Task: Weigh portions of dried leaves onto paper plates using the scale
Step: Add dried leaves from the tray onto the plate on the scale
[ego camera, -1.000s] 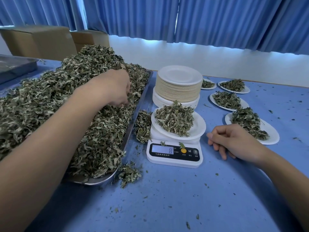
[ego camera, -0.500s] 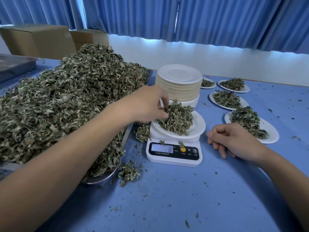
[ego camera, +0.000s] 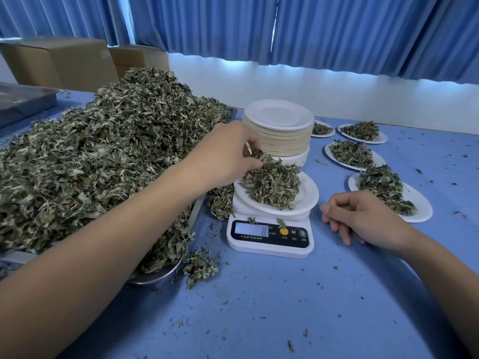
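Head view: left hand [ego camera: 228,154] pinches leaves [ego camera: 274,182] over plate [ego camera: 308,196]; right hand [ego camera: 363,216] curled.

The blue table [ego camera: 285,320] is carrying a scale [ego camera: 269,239]. A metal tray [ego camera: 155,277] is lying left of it, filled plates [ego camera: 422,211] right.

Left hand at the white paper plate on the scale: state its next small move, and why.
Probably let go of the pinch: the left hand holds dried green leaves right over the round white paper plate on the white digital scale, whose display reads 8.
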The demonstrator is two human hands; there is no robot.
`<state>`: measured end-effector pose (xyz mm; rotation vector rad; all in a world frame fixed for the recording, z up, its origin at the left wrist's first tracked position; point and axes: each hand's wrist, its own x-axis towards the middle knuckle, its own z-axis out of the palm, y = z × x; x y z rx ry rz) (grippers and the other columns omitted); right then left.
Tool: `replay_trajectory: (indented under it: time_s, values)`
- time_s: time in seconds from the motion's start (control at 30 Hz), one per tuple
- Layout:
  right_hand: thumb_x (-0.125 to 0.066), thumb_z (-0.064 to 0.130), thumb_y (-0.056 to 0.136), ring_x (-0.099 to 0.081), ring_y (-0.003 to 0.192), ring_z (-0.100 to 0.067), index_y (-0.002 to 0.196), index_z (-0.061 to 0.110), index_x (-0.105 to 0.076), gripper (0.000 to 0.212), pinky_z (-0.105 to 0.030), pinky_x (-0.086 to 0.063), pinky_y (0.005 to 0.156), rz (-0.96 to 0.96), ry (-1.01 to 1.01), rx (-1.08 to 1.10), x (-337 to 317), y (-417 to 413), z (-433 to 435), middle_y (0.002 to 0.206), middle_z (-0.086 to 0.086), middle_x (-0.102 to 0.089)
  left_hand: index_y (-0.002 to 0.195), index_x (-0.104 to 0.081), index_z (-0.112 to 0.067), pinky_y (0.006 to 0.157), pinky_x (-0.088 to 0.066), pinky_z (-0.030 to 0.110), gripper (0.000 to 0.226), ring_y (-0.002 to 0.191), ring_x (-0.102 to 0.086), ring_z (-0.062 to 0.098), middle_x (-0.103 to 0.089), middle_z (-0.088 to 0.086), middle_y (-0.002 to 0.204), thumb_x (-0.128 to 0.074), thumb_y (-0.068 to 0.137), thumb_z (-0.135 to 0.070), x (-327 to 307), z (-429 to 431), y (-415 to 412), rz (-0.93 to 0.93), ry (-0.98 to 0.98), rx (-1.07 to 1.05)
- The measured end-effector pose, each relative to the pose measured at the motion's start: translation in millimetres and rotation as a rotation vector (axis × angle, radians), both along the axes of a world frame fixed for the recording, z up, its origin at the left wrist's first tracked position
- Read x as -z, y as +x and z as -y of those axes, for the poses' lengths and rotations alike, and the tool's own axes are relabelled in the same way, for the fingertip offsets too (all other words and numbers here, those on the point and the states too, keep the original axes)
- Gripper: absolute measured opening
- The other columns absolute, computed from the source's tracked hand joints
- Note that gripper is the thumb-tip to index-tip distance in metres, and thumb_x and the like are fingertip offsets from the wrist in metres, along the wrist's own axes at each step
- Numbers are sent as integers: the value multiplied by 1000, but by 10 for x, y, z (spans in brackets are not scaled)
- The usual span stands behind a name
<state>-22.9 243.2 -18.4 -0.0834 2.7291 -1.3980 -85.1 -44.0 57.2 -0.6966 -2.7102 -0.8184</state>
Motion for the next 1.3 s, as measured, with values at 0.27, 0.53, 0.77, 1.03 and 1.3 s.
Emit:
replay_trajectory:
  time_s: [0.27, 0.53, 0.77, 1.03, 1.3]
  values:
    - [-64, 26, 100, -57, 44, -23, 75, 6, -69, 32, -23, -32, 37, -2, -8, -2, 3, 0, -5, 63, -10, -64, 96, -70, -19, 79, -58, 32, 15, 69, -65, 9, -68, 0, 87, -80, 85, -14, -96, 30, 2, 21, 143, -14]
    - [-64, 27, 100, -57, 44, -23, 74, 8, -69, 33, -23, -33, 37, -3, -3, -2, -3, -2, -5, 63, -10, -64, 89, -69, -14, 64, -61, 31, 16, 58, -73, 10, -68, 3, 73, -78, 85, -2, -283, 231, -51, 61, 196, -120]
    - [-64, 29, 100, -57, 44, -23, 74, 10, -71, 33, -22, -34, 37, -4, -8, -5, 5, -4, -14, 64, -11, -65, 86, -72, -23, 51, -48, 25, 25, 63, -72, 19, -68, -2, 71, -84, 77, -3, -356, 489, -188, 152, -169, -274]
    - [-64, 27, 100, -57, 44, -23, 76, 7, -70, 32, -22, -33, 36, 0, -7, 2, 1, -7, -13, 64, -12, -65, 92, -72, -11, 54, -52, 22, 11, 71, -69, 15, -73, 4, 86, -73, 87, -1, -54, 665, -339, 467, -517, -260]
    - [-64, 26, 100, -56, 43, -23, 73, 7, -70, 33, -21, -32, 35, -9, -5, 5, 10, -6, -4, 63, -12, -64, 115, -70, -18, 83, -43, 32, 37, 92, -59, 18, -69, 3, 119, -82, 81, -11, -57, 703, -373, 363, -533, -260]
